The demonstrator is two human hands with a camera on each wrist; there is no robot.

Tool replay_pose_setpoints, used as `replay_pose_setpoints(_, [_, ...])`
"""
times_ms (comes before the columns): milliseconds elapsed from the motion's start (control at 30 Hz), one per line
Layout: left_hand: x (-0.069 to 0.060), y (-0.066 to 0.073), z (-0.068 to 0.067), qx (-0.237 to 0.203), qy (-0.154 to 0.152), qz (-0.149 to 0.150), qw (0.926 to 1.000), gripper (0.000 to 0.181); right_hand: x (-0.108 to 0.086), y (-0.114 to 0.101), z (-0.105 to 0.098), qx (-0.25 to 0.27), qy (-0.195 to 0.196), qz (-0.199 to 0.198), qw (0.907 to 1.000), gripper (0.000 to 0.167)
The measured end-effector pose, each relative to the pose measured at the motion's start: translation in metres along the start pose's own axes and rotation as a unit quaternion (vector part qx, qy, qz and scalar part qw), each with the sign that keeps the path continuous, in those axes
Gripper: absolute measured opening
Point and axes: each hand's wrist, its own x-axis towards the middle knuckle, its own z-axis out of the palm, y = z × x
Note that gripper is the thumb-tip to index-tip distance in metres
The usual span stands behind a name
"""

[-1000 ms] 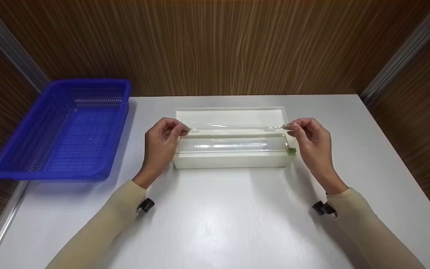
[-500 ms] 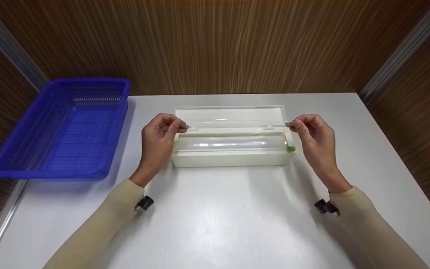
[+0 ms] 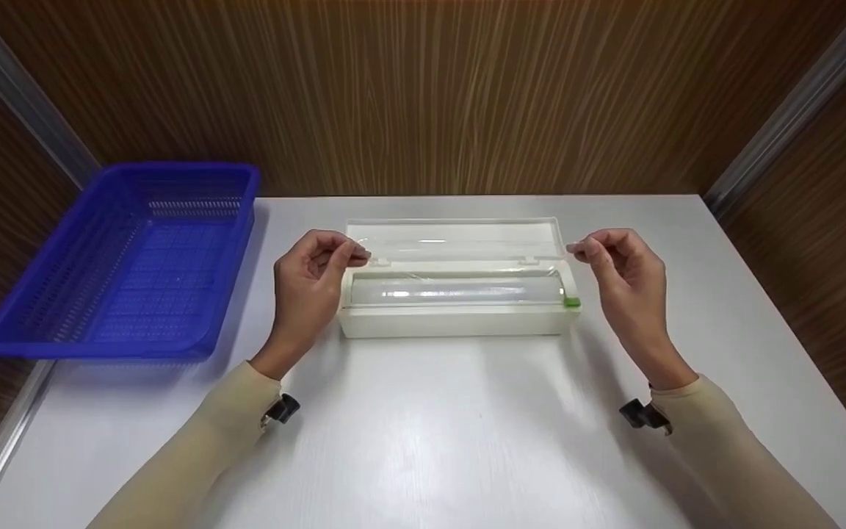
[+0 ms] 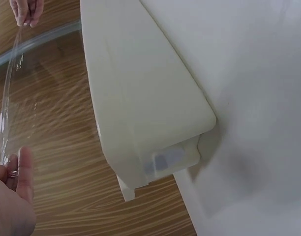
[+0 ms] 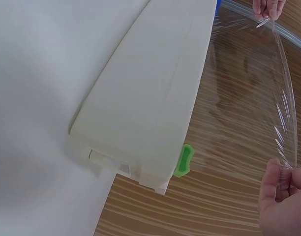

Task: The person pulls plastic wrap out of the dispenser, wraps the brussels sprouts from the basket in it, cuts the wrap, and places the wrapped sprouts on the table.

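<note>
Clear film (image 5: 251, 93) spanned the centre of the head frame, over an open white box (image 3: 460, 323). The left hand (image 3: 311, 283) pinched one corner and the right hand (image 3: 630, 290) the other, thumbs against fingers. Even, level tension probably served best; slack would likely have let the film cling to itself. The sheet was glossy, with creases gathered along its free edge; its roll (image 3: 460, 292) lay inside the box.

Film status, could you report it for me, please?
Left hand, right hand: each pinching film. Film: stretched between them above open box. Nothing seen blocking; basket off left.
</note>
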Motion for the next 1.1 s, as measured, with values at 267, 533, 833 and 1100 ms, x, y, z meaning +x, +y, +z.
replay_pose_setpoints(267, [0.004,0.006,-0.003,0.002,-0.004,0.031,0.9995,0.004,0.001,-0.009,-0.002,-0.007,0.003,-0.006,0.9999,0.016])
replay_pose_setpoints(533, [0.01,0.012,-0.002,-0.004,-0.005,0.048,0.9988,0.001,0.006,-0.018,-0.003,-0.002,0.007,-0.015,0.9999,0.015])
replay_pose_setpoints(833, [0.015,0.019,-0.004,0.005,-0.007,0.066,0.9978,0.002,0.011,-0.025,-0.005,0.012,0.01,-0.045,0.9989,0.012])
replay_pose_setpoints(1100, [0.019,0.029,-0.003,0.014,0.004,0.064,0.9978,0.011,0.014,-0.031,-0.007,0.008,0.016,-0.059,0.9981,0.013])
